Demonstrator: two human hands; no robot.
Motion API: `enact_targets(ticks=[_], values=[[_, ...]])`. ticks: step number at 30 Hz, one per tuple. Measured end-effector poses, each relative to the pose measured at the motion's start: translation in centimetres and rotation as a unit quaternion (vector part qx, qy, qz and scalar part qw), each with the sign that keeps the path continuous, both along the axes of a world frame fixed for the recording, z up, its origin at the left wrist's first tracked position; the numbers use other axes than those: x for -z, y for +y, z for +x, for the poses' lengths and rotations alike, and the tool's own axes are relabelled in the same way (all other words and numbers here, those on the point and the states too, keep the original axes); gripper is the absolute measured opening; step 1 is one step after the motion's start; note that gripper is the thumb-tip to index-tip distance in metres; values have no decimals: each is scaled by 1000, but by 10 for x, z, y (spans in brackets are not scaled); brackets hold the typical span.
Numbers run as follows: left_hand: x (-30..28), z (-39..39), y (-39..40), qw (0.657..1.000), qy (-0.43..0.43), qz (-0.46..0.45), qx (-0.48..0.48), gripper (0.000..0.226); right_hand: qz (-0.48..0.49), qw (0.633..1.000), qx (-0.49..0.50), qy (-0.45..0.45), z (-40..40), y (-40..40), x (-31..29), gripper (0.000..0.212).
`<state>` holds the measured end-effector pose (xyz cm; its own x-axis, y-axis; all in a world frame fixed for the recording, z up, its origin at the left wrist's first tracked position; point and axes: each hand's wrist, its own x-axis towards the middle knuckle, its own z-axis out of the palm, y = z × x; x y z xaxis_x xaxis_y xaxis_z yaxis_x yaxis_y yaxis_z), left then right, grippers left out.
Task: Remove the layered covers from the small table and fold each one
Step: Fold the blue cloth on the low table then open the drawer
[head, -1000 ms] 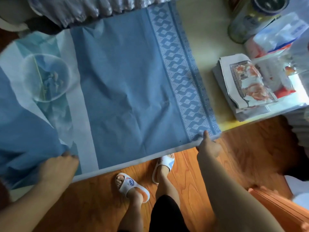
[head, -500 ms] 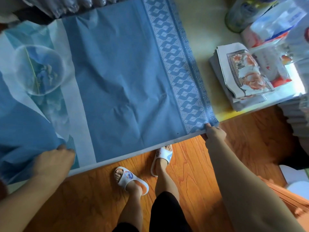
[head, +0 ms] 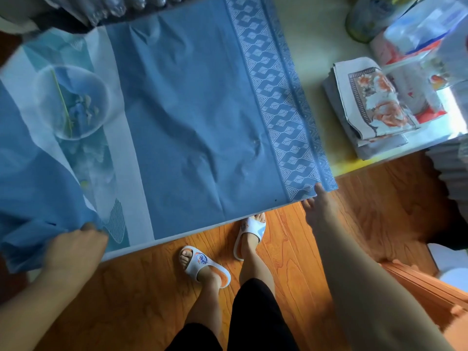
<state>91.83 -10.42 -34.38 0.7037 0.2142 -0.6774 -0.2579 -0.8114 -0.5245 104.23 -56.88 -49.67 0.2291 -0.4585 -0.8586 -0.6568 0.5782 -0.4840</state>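
Head camera looks straight down: a blue cover (head: 182, 127) lies spread across the worktop (head: 314, 41), wrinkled through the middle, its white-patterned border (head: 276, 102) running along the right side. Left hand (head: 73, 249) is at the near left edge, fingers curled round a bunched fold of the blue cover, which is turned back there. And under that fold, a second cover (head: 83, 115) with pale bands and a printed round motif shows through. Right hand (head: 319, 206) is at the near right corner, thumb on top of the patterned border, remaining fingers tucked below the edge, pinching that corner. Beyond the border on the right, bare pale worktop, then a folded printed cloth (head: 372, 102) stacked on other folded pieces, well apart from the blue cover. Behind it, a jar (head: 367, 19) and a plastic packet (head: 420, 29), both blurred. Down below, wooden floor (head: 141, 295) and two feet in white slippers (head: 202, 264), close to the worktop's near edge.
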Motion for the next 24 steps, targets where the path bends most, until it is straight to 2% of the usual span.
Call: enact_targets(ticks=[3,7,9,16,19,22,24], values=[[2,1,-4,1000,12,9,19,34,20,998,-47,28,-15,19,8,43],[2,4,-7,999,20,5,32,33,11,994,-98,37,-31,33,12,14],[1,3,-6,999,18,3,30,31,8,995,-91,31,-32,32,15,10],[1,-4,1,999,19,7,43,25,42,996,-78,2,-35,33,11,27],[-8,-2,2,1000,15,11,2,16,68,996,-51,12,-35,37,6,36],[-21,-2,21,998,-9,-10,-54,21,111,993,-35,1,-30,40,1,32],[-32,-3,37,998,-27,-20,-53,29,113,992,-39,40,-22,45,7,29]])
